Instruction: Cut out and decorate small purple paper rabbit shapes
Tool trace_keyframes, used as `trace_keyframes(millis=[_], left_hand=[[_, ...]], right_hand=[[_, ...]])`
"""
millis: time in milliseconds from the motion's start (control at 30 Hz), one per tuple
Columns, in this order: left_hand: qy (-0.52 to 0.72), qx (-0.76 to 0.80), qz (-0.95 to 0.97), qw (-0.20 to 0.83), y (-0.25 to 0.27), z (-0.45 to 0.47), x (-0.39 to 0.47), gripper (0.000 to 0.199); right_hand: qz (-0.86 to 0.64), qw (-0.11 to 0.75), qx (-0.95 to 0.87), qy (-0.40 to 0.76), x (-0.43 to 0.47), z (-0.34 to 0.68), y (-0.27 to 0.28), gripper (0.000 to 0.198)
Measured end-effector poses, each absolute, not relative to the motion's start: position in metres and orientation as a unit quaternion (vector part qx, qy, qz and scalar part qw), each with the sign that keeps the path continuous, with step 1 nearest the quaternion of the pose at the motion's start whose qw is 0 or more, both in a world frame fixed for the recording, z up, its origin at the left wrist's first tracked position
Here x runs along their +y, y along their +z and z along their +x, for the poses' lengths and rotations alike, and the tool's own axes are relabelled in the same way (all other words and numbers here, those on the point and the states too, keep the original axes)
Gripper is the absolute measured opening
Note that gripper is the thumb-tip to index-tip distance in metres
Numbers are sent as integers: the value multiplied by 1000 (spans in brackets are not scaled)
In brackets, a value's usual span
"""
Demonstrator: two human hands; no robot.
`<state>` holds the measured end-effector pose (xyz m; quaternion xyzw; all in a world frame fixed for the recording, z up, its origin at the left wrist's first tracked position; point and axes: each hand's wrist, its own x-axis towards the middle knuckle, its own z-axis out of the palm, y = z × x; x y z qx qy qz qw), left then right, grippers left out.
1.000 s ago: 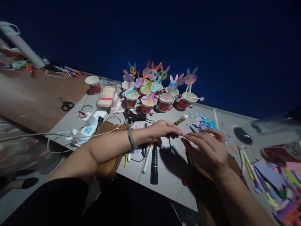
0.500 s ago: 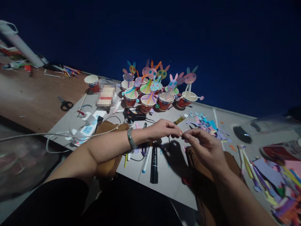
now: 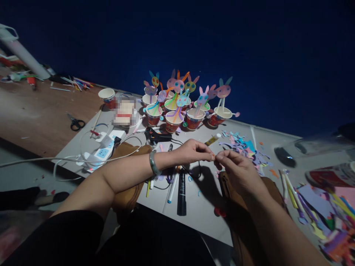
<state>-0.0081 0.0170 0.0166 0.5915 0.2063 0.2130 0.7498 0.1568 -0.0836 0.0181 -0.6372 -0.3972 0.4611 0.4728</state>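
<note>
My left hand (image 3: 197, 151) and my right hand (image 3: 235, 166) meet fingertip to fingertip above the table. Both are closed in a pinch; a tiny orange bit seems to show between the fingertips, too small to name. Under my left wrist lie a black marker pen (image 3: 182, 192), a white pen (image 3: 172, 188) and a dark cable. A black glue gun (image 3: 158, 136) rests just beyond my left forearm. Past the fingertips lies a yellowish stick with a white end (image 3: 213, 139). Small coloured paper scraps (image 3: 244, 142) are scattered beyond my right hand.
Several paper cups (image 3: 174, 122) with paper rabbit-like figures stand at the back. At left are a power strip (image 3: 107, 147) with cables, black-handled scissors (image 3: 76, 122) and another cup (image 3: 107, 96). Paper strips and cuttings (image 3: 324, 218) pile up at right. Brown padded covers lie under both forearms.
My hands stay together, with the fingertips shifting slightly. On the floor at far left, the pale blurred shape has moved down and a dark-clothed leg and shoe now show.
</note>
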Motion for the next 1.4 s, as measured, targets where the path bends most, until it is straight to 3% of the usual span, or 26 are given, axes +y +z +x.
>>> trace_keyframes(millis=[367, 633, 867, 1400], left_hand=[[261, 203, 643, 691, 18, -9, 12, 14], [249, 211, 594, 735, 17, -7, 14, 17], [237, 231, 586, 739, 23, -9, 12, 14], [204, 242, 587, 745, 24, -8, 13, 11]], right_hand=[[-630, 489, -381, 468, -82, 149, 22, 29], [-595, 552, -341, 475, -82, 139, 29, 25], [-627, 525, -325, 474, -87, 148, 21, 17], [-621, 514, -391, 444, -87, 140, 28, 28]])
